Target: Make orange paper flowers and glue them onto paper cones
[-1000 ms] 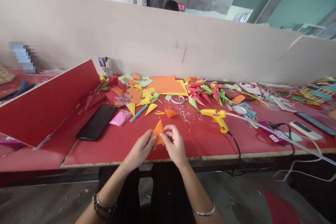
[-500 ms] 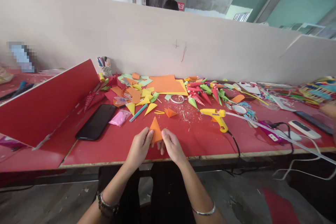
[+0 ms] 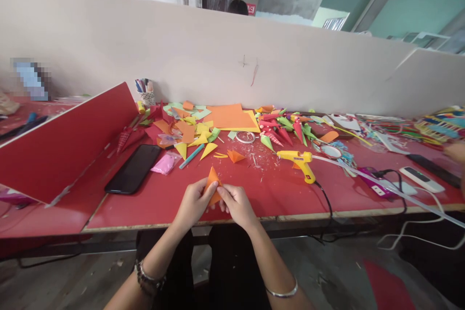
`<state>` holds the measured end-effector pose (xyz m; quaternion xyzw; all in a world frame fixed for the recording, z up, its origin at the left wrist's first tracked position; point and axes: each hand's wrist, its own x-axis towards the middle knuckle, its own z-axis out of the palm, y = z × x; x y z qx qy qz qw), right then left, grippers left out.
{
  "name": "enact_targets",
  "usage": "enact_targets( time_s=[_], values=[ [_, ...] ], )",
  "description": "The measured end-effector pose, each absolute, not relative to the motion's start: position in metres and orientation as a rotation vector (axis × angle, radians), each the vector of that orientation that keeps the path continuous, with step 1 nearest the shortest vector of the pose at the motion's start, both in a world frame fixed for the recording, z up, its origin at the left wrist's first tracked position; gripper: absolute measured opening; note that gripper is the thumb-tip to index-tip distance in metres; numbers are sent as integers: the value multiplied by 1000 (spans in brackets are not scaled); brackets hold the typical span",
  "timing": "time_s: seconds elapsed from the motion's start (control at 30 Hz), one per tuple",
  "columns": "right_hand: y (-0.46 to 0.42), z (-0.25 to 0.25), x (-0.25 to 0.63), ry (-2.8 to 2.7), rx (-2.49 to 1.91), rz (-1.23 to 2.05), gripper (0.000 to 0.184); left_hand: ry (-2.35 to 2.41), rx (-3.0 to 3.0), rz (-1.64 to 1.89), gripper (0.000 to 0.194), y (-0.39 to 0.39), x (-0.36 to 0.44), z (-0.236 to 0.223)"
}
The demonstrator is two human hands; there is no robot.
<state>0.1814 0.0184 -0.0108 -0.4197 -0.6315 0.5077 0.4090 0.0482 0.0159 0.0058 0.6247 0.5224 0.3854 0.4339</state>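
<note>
The left hand (image 3: 194, 201) and right hand (image 3: 237, 204) are bare, with slender fingers, and both forearms are uncovered as far as the bottom edge of the view. Around the left forearm (image 3: 165, 249), well up from the wrist, goes a chunky dark bracelet (image 3: 146, 278) with paler, shiny bits among its beads or links; whether it is one band or several strands cannot be told. The right forearm (image 3: 271, 261) carries a narrow silver bangle (image 3: 285, 294), smooth, rounded and plain, catching the light. Below, black trousers (image 3: 236, 266) cover both legs, the cloth so dark that seams and folds are lost.
</note>
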Motion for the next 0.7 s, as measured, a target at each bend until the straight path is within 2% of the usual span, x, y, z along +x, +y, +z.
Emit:
enact_targets(
  time_s=[0.2, 0.4, 0.7],
  values=[
    [17, -16, 177, -1462, -1010, 1365, 37, 1538, 1638, 1134, 36, 14, 54, 3],
    [18, -12, 181, -1566, -1050, 1236, 40, 1525, 1507, 1097, 37, 12, 55, 2],
    [21, -8, 174, -1400, -1034, 1329, 38, 1578, 1559, 1271, 36, 8, 56, 8]
  ],
)
